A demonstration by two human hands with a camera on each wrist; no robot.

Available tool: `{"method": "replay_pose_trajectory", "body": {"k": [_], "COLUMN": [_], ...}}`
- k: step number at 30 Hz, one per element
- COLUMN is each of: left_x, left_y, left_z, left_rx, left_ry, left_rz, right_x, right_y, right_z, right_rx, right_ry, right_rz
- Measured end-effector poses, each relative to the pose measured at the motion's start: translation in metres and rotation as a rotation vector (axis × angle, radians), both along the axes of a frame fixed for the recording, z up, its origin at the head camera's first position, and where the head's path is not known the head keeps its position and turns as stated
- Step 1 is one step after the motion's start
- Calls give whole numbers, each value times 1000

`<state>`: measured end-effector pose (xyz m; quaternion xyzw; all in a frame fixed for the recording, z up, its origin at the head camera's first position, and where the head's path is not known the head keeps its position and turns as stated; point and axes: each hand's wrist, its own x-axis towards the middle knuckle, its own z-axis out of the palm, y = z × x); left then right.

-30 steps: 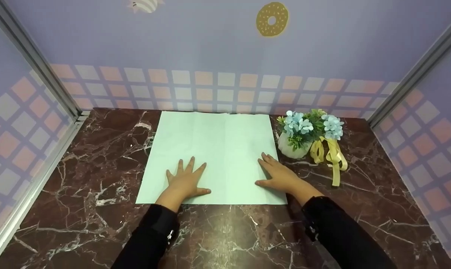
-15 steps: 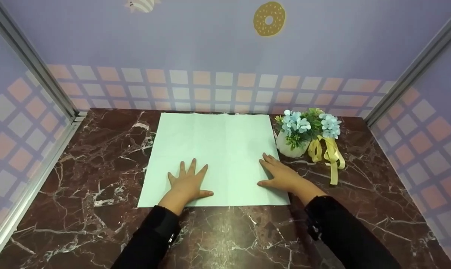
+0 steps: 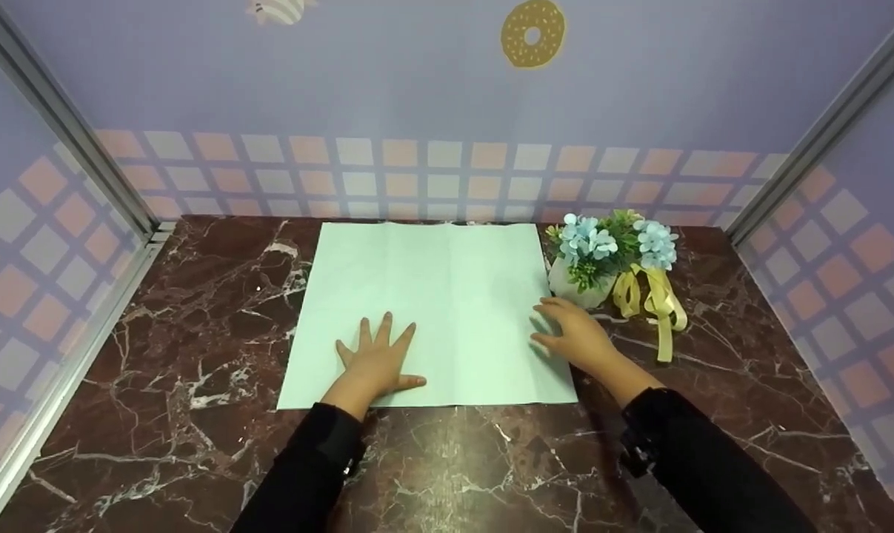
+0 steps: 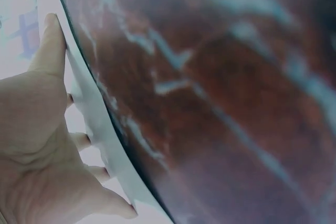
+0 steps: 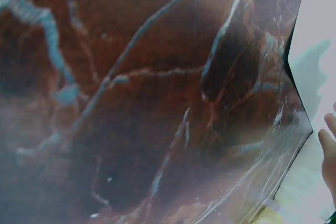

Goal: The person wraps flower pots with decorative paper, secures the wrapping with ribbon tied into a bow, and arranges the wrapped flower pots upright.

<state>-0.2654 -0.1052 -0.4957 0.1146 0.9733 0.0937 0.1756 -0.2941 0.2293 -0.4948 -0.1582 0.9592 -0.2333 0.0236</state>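
Observation:
A large white sheet of paper with faint fold lines lies flat on the marble-patterned table. My left hand rests on its lower left part, fingers spread wide, thumb pointing right. In the left wrist view, that hand has its fingertips down on the paper close to the sheet's edge. My right hand hovers by the sheet's right edge, fingers loosely bent and holding nothing. Only a few fingers of it show at the border of the right wrist view, beside a corner of the paper.
A white pot of blue flowers stands right of the sheet, close to my right hand. Beside it lies a looped yellow ribbon. The brown marble table ends at a patterned wall behind, with panels at both sides.
My right hand has risen off the paper and shifted right toward its edge, its fingers more bent. The left hand stays spread on the sheet.

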Motion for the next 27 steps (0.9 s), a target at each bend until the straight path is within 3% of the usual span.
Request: {"method": "replay_pose_trajectory", "body": {"k": [5, 10, 15, 22, 27], "left_x": [-2, -3, -4, -3, -1], "left_y": [3, 7, 10, 11, 11], "left_z": [7, 12, 13, 13, 13], "left_rx": [-33, -44, -36, -20, -30], "left_ry": [-29, -45, -60, -75, -77], "left_rz": [-8, -15, -8, 5, 1], "right_x": [-1, -3, -11, -21, -25], "right_y": [15, 27, 32, 33, 37], "right_z": [1, 1, 3, 1, -4], "right_rx": [-147, -299, -454, -520, -510], "right_ry": [91, 92, 133, 218, 252], "right_rz": [-229, -447, -603, -760, -742]}}
